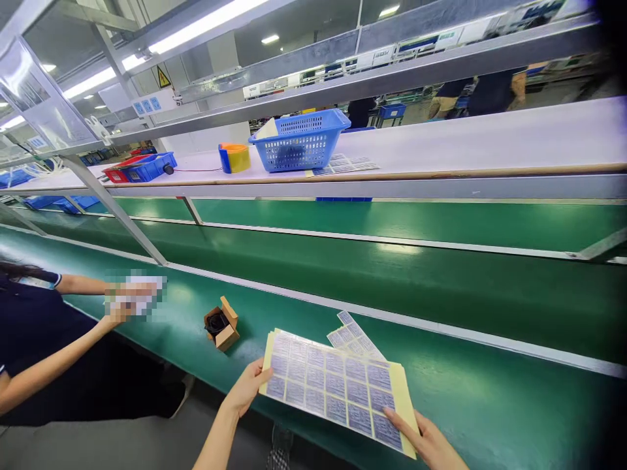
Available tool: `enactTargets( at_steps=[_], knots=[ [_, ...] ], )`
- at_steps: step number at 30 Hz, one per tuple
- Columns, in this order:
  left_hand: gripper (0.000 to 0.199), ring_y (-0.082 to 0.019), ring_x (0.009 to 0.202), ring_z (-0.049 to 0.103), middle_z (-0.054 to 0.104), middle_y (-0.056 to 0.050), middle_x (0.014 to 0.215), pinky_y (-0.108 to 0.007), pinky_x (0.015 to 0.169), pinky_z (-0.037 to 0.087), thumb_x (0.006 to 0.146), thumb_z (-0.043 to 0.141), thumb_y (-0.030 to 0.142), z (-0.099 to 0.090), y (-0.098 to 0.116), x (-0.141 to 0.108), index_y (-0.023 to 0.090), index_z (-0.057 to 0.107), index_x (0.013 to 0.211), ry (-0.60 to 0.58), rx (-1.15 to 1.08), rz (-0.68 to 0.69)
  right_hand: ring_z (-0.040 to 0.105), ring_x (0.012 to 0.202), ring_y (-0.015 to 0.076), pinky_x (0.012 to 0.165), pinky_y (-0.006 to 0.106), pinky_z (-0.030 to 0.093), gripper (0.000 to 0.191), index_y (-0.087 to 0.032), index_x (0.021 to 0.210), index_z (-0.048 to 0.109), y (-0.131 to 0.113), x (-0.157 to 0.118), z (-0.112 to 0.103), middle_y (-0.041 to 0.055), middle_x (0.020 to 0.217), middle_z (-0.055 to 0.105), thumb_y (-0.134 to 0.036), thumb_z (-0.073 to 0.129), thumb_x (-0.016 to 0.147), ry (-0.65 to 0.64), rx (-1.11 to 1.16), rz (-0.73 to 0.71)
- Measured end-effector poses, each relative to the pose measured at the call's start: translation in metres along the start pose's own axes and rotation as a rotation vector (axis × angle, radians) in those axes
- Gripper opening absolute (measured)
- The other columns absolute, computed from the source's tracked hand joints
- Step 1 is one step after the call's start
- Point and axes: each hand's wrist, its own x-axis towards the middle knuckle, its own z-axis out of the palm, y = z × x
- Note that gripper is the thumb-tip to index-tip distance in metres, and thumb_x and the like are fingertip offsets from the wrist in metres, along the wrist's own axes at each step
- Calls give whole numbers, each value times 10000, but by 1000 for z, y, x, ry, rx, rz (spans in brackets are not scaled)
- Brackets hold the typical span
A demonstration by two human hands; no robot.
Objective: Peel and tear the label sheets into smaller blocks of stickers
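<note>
A sheet of printed labels (pixel 336 385) on yellowish backing is held up in front of me, over the edge of the green bench. At its left end my left hand (pixel 247 386) grips the sheet, thumb on top and the other fingers underneath. My right hand (pixel 424 434) holds the lower right corner, its fingers partly hidden by the sheet. Behind it, a smaller piece of label sheet (pixel 353 334) lies on the bench, partly covered. An open small cardboard box (pixel 226 336) with a coiled black cable (pixel 215 322) inside stands to the left.
A co-worker (pixel 44 339) works at the bench on the left, hands blurred out. On the raised shelf are a blue basket (pixel 301 143), a roll of tape (pixel 238 158), more label sheets (pixel 345 163) and a blue bin (pixel 149 168). A slanted metal strut (pixel 117 212) supports the shelf.
</note>
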Motion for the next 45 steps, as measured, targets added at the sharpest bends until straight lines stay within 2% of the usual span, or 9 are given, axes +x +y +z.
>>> enactTargets(
  at_steps=[4, 8, 12, 16, 20, 25, 31, 35, 45],
  knots=[
    [480, -314, 1049, 664, 729, -152, 1082, -400, 950, 501, 711, 849, 331, 1, -9, -10, 120, 711, 1120, 38, -153, -40, 559, 437, 188, 415, 290, 456, 677, -150, 1064, 720, 14, -19, -2, 35, 548, 666, -720, 598, 720, -19, -96, 7],
    [469, -281, 1042, 672, 717, -140, 1131, -388, 940, 520, 753, 804, 420, -10, -44, -14, 144, 684, 1114, 222, -260, -77, 539, 474, 162, 425, 274, 442, 633, -164, 1003, 724, 34, -28, 12, 27, 619, 665, -711, 658, 691, -72, 92, 15],
    [416, -259, 1106, 662, 675, -200, 1210, -367, 987, 513, 894, 626, 472, -6, -101, -22, 104, 655, 1086, 424, -381, -240, 536, 465, 174, 449, 307, 450, 641, -147, 885, 731, 57, -29, 39, 35, 598, 660, -723, 719, 605, -123, 146, 29],
    [389, -284, 994, 706, 700, -245, 1097, -388, 931, 545, 902, 626, 427, 15, -155, -28, 58, 646, 1025, 559, -396, -426, 686, 729, 296, 721, 418, 571, 687, -160, 890, 735, 79, -31, 61, 96, 784, 751, -710, 778, 481, -124, 194, 39],
    [263, -227, 748, 725, 742, -143, 852, -354, 813, 577, 865, 698, 321, 28, -186, -25, 98, 633, 989, 659, -378, -460, 682, 1012, 360, 971, 465, 513, 679, -176, 900, 741, 97, -35, 67, 125, 956, 772, -680, 805, 449, -156, 257, 58],
    [159, -189, 672, 713, 741, -106, 781, -301, 721, 589, 814, 739, 196, 27, -199, -21, 113, 641, 908, 653, -428, -404, 678, 1041, 382, 975, 492, 513, 657, -184, 883, 739, 111, -33, 66, 111, 900, 779, -667, 813, 444, -140, 282, 121],
    [24, -211, 787, 733, 748, -117, 834, -335, 827, 591, 862, 654, 142, 18, -206, -24, 124, 646, 877, 599, -511, -383, 717, 900, 339, 826, 435, 575, 582, -176, 860, 727, 113, -27, 66, 110, 825, 766, -670, 760, 554, -91, 294, 235],
    [44, -218, 771, 730, 748, -127, 842, -354, 839, 590, 864, 657, 141, 10, -207, -28, 109, 645, 891, 600, -533, -386, 715, 770, 287, 668, 374, 577, 554, -182, 910, 709, 116, -25, 68, 92, 779, 749, -644, 739, 606, -17, 310, 294],
    [180, -276, 903, 729, 745, -150, 873, -366, 902, 565, 796, 727, 123, 3, -209, -40, 95, 656, 960, 631, -580, -397, 692, 670, 231, 652, 356, 573, 495, -207, 891, 683, 121, -18, 69, 44, 710, 726, -604, 738, 600, 26, 339, 299]
  ],
)
